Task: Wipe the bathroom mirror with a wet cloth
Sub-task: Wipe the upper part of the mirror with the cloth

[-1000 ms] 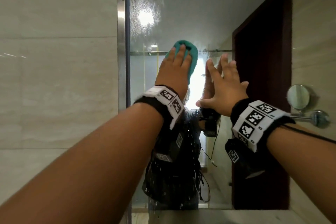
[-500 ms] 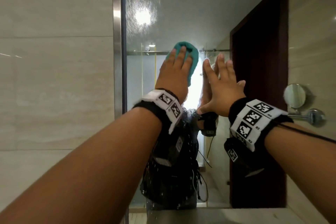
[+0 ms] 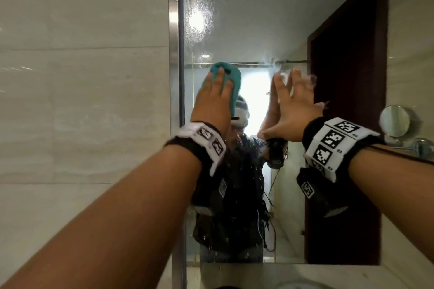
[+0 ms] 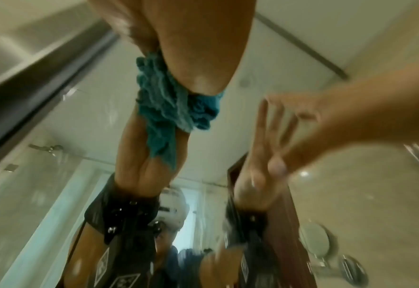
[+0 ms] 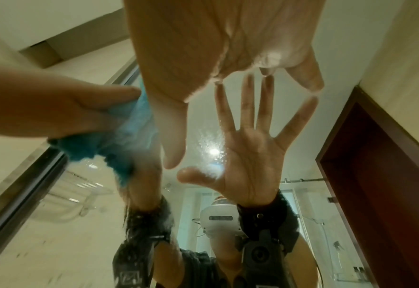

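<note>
The bathroom mirror [image 3: 258,19] fills the middle of the head view. My left hand [image 3: 211,101] presses a bunched teal cloth [image 3: 236,84] flat against the glass, close to the mirror's left frame, with its fingers straight over the cloth. The left wrist view shows the cloth [image 4: 169,109] squashed under the palm [image 4: 196,48]. To its right, my right hand [image 3: 293,103] has its fingers spread and the fingertips touch the glass; it holds nothing. From the right wrist I see that hand [image 5: 203,48] meeting its reflection, with the cloth [image 5: 100,146] to the left.
A steel frame strip [image 3: 175,54] borders the mirror on the left, with pale tiled wall [image 3: 82,101] beyond. A round magnifying mirror [image 3: 394,122] on a chrome arm sticks out at the right. A stone ledge [image 3: 281,274] runs below. Water drops speckle the lower glass [image 3: 237,195].
My left hand has slid the cloth left, closer to the steel frame. The right hand stays on the glass, its fingers spread a little wider.
</note>
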A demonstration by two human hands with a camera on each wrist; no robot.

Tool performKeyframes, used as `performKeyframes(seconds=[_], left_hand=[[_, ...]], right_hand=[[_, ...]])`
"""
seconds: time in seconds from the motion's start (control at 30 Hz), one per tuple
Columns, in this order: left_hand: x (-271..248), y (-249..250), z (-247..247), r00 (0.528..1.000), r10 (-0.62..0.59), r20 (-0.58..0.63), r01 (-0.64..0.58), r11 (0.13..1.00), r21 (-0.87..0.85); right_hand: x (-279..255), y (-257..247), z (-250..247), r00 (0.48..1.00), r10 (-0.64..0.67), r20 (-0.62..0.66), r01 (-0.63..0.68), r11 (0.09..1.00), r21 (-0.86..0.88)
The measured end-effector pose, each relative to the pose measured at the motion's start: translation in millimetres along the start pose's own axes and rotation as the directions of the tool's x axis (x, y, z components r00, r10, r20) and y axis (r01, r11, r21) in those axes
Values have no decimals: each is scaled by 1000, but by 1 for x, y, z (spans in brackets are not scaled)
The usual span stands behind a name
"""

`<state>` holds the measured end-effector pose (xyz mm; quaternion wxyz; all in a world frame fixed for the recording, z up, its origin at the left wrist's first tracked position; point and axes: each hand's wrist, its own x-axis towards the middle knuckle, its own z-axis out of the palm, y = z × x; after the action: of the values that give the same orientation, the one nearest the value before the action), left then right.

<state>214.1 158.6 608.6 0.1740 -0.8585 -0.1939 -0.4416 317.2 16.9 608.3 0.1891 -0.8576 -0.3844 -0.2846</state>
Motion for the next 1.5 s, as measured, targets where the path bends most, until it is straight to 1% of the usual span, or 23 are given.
performKeyframes(seconds=[0.07,0.1,0.17,0.23,0.3,0.37,0.4,0.43,0.5,0.57,0.63,0.67,0.77,0.8,0.87,1.0,1.07,1.13,1.2,1.3,1.37,1.47,1.5], left_hand=[[2,-10,-2,999,-23,-23,22,999,-38],[-7,-13,3,998,-46,-32,44,996,-75],[-43,-14,25,998,-56,-20,54,996,-75],[-81,-12,44,998,-2,56,3,1000,-2],[-95,-15,49,990,48,130,-59,995,79],[-78,-21,37,989,66,132,-80,991,104],[-63,-24,27,994,40,102,-47,996,73],[-43,-26,15,998,-24,60,23,1000,18],[-9,-29,-5,987,-156,43,159,984,-75],[0,-22,-8,979,-204,19,205,976,-78],[-20,-11,9,983,-181,1,181,982,-63],[-37,-4,21,989,-146,11,146,988,-51],[-81,12,55,993,16,119,-23,998,54],[-81,12,58,988,49,145,-63,993,95],[-62,11,47,991,78,106,-92,986,135],[-1,16,0,998,47,-43,-42,993,106],[0,22,-5,996,58,-68,-58,998,7],[-22,28,7,994,98,-43,-103,985,-137],[-50,35,22,989,148,6,-143,968,-204],[-56,37,33,979,198,48,-191,974,-121],[-38,32,27,981,188,52,-184,981,-61],[4,29,4,998,53,-23,-55,992,-110],[13,31,1,999,21,-26,-24,994,-108]], right_hand=[[1,-3,2,1000,3,6,-3,1000,9],[1,-3,4,1000,7,-2,-7,1000,10],[1,-2,7,1000,9,-18,-9,1000,16],[1,-2,8,1000,12,-20,-12,1000,20],[0,-4,7,1000,13,-15,-13,1000,22],[0,-5,6,1000,13,-14,-12,999,30],[0,-5,6,1000,12,-14,-12,999,38],[0,-4,6,1000,13,-17,-13,999,46],[1,-3,6,1000,13,-20,-12,999,46],[1,-2,7,1000,18,-23,-17,999,43],[2,-1,9,999,18,-31,-17,999,38],[3,-1,10,999,15,-35,-14,999,31],[2,-3,9,999,13,-34,-12,1000,27],[1,-3,9,999,14,-34,-14,1000,27],[1,-3,8,999,17,-38,-16,999,34],[1,-3,9,999,21,-44,-20,999,42],[0,-2,9,999,21,-47,-19,998,54],[0,-1,9,998,15,-53,-11,998,69],[-1,-1,9,999,6,-51,-1,997,82],[-3,6,7,997,-30,-74,35,997,73],[-6,18,6,995,-29,-95,36,996,76],[-9,35,10,995,12,-97,-4,996,85],[-9,37,12,995,12,-97,-2,995,99]])
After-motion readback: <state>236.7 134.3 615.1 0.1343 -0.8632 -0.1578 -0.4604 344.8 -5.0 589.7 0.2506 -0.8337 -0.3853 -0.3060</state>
